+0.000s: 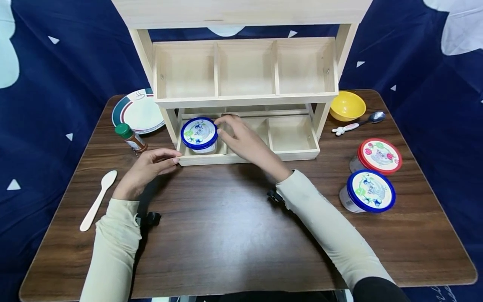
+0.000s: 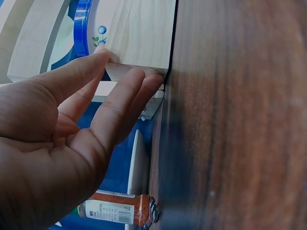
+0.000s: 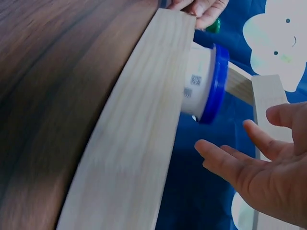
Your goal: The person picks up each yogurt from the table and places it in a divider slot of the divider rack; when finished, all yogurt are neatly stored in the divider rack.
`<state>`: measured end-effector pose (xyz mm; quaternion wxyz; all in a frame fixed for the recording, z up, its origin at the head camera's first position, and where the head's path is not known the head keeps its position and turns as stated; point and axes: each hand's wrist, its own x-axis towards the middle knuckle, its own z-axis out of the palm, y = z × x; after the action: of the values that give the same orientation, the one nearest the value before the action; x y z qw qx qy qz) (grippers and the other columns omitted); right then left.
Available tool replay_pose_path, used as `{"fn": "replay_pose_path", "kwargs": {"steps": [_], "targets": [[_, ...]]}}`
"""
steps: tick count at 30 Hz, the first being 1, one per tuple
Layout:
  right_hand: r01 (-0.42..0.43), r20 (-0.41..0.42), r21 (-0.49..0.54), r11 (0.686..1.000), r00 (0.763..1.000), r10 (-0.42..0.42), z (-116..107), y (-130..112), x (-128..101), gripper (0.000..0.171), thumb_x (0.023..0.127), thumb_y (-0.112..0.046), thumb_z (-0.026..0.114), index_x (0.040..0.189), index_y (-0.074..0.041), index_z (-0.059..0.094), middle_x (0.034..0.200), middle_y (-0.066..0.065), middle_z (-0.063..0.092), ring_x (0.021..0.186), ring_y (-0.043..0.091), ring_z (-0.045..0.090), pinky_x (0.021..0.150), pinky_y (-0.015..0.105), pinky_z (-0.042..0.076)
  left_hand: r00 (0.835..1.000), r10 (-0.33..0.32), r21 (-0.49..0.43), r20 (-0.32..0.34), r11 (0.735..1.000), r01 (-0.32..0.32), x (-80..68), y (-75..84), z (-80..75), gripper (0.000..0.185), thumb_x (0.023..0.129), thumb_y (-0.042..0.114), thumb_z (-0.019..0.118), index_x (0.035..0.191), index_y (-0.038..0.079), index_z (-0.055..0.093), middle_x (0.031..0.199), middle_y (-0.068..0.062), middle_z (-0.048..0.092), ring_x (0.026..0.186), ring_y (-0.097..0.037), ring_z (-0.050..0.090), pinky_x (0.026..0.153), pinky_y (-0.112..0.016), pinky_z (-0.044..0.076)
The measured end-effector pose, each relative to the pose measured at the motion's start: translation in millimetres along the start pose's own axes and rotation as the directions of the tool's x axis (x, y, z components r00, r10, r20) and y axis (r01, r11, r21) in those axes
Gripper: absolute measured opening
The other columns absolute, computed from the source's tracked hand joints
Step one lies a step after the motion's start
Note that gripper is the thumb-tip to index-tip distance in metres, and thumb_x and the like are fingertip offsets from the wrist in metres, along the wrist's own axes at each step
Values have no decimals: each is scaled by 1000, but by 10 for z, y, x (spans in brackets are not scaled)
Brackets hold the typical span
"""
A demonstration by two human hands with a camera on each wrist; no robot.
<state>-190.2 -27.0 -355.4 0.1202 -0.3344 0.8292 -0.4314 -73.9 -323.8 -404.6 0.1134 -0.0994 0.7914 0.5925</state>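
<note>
A white tub with a blue lid (image 1: 199, 133) stands upright in the left compartment of the lower wooden drawer (image 1: 249, 159). Just right of the tub is my right hand (image 1: 245, 140); its fingers are spread and apart from the tub in the right wrist view. My left hand (image 1: 149, 170) holds the drawer's front left corner, thumb and fingers on the wood. Part of the blue lid (image 2: 82, 28) shows beyond those fingertips in the left wrist view.
Above the drawer sits a three-compartment wooden tray (image 1: 245, 100). At left lie a plate (image 1: 141, 111), a green-capped spice bottle (image 1: 131, 137) and a white spoon (image 1: 98, 201). At right are a yellow bowl (image 1: 347, 106), a metal spoon (image 1: 358, 123), a red-lidded tub (image 1: 379, 156) and another blue-lidded tub (image 1: 370, 191).
</note>
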Motion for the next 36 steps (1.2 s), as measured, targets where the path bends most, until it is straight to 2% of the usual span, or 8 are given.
{"fn": "replay_pose_path", "kwargs": {"steps": [5,7,13,14,21,29,36], "targets": [[4,-12,-48,999,1000,-5,-157,15,-121,36,115,-26,57,146,-9,64,155,7,60,148,27,50,126,48,41,1000,7,-8,4,1000,-7,-13,-8,-11,38,110,11,66,142,-9,62,126,0,68,109,-5,72,99,-28,62],[-3,-29,-75,997,1000,1,-240,16,-189,36,115,-28,57,146,-11,65,154,6,61,148,25,50,129,47,36,1000,11,-10,9,1000,-11,-7,-6,-8,38,111,11,66,142,-10,61,126,0,68,110,-6,72,99,-28,62],[-4,-70,-77,997,998,-2,-488,64,-399,36,115,-28,56,145,-9,65,155,8,59,150,26,48,130,46,35,1000,8,-7,4,1000,-8,-2,3,2,37,110,10,66,141,-10,62,123,2,69,108,-5,72,98,-27,62],[-3,-76,-73,997,997,-3,-526,77,-433,36,115,-27,56,145,-8,65,156,9,58,150,27,48,128,46,37,1000,6,-8,4,1000,-6,-2,5,5,37,110,10,66,141,-10,62,123,2,69,108,-5,72,98,-27,62],[-9,-117,-71,997,993,0,-741,157,-615,36,114,-24,58,145,-6,65,158,13,57,153,29,45,131,47,33,1000,-12,2,6,1000,12,-1,6,-3,38,111,10,64,143,-9,61,130,-8,67,110,-5,72,100,-28,62],[-34,-190,-85,996,982,17,-960,219,-777,39,113,-24,61,148,-7,62,155,12,59,151,30,47,128,53,37,1000,-4,-10,3,1000,4,-2,-6,-5,36,111,8,64,142,-11,61,122,3,69,109,-5,71,99,-28,62],[-59,-259,-99,993,965,31,-1202,267,-967,42,112,-22,60,151,-5,59,155,16,59,148,33,48,125,55,38,1000,-8,-13,2,1000,8,2,6,0,36,111,8,64,142,-10,62,121,4,69,109,-5,71,99,-28,62]]}}
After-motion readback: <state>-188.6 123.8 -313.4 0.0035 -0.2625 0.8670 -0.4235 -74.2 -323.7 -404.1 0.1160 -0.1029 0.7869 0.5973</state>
